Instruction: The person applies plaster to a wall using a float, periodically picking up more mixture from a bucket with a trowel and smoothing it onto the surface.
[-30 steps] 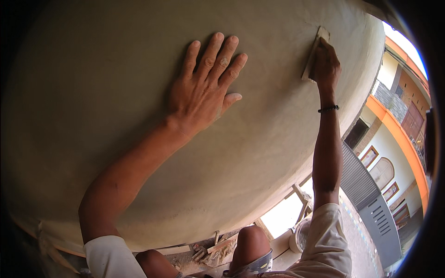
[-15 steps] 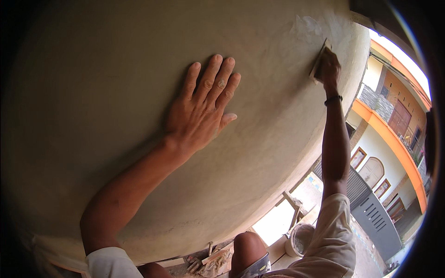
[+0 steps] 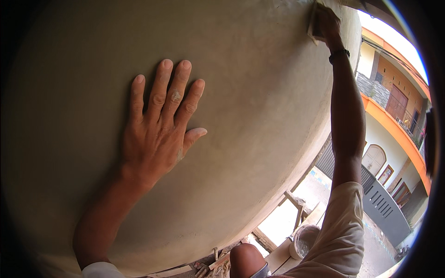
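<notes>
A broad grey-brown plastered wall (image 3: 250, 153) fills most of the view. My left hand (image 3: 155, 116) lies against it with the palm down and the fingers spread, holding nothing; a grey smear shows on one finger. High at the upper right, my right hand (image 3: 328, 24) is closed round a plastering float (image 3: 315, 23), whose thin flat plate rests against the wall, seen nearly edge-on. The hand hides its handle. A dark band circles my right wrist.
Below on the right, a bucket (image 3: 303, 242) with a greyish inside stands on wooden planks (image 3: 282, 255). Timber scraps (image 3: 204, 268) lie at the wall's foot by my knee (image 3: 248, 259). Far below are a grey metal gate (image 3: 382, 208) and an orange-trimmed house (image 3: 398, 99).
My right hand has moved up along the wall with the float. In the picture my left hand sits further left and a little lower, still flat on the plaster.
</notes>
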`<state>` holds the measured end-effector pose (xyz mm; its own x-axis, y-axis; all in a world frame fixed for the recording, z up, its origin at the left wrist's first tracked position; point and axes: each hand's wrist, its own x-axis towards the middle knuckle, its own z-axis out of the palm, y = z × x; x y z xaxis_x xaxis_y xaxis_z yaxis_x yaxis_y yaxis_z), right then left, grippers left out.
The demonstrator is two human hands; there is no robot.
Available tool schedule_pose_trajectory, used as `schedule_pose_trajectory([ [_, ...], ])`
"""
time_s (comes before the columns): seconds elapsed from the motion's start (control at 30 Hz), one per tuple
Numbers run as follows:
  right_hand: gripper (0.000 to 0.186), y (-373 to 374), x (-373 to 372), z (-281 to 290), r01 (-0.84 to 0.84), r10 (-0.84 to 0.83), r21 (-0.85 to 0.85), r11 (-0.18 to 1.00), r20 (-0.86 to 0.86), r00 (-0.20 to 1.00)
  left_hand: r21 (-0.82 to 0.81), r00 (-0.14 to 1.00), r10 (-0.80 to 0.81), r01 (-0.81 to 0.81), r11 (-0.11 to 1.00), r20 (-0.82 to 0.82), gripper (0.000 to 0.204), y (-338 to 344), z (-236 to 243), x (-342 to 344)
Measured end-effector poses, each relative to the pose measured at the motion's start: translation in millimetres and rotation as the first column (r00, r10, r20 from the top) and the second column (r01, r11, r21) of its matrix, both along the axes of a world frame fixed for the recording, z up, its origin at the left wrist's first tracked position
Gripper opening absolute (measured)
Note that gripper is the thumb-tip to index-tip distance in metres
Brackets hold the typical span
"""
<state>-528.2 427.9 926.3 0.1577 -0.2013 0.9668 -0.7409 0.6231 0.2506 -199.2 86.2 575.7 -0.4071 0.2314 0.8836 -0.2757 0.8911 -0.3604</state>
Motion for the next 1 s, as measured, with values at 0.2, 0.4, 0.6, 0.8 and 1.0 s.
schedule_pose_trajectory([
  [0.2, 0.036, 67, -46, -273, -0.069, 0.399, -0.574, 0.816, 0.472, 0.786, -0.046, 0.997, 0.079, -0.078, 0.996, 0.024, 0.081, 3, -2, -10],
  [0.4, 0.028, -144, 170, -278, -0.171, 0.175, 0.209, 0.963, 0.003, 0.985, -0.051, 0.991, 0.133, -0.131, 0.990, 0.028, 0.081, -9, -1, 4],
  [0.6, 0.025, -101, 116, -39, 0.121, -0.119, -0.073, 0.990, 0.020, 0.993, -0.036, 1.000, 0.025, -0.025, 0.999, 0.012, 0.085, 0, 4, 5],
  [0.8, 0.032, -113, 112, -209, -0.180, 0.232, -0.273, 0.945, 0.171, 0.957, -0.066, 0.999, -0.013, 0.017, 0.998, 0.052, 0.084, -14, 0, 2],
  [1.0, 0.025, -219, 227, -97, -0.070, 0.140, 0.198, 0.978, -0.365, 0.920, 0.113, 0.942, -0.334, 0.337, 0.935, -0.044, 0.091, -16, -10, 21],
])
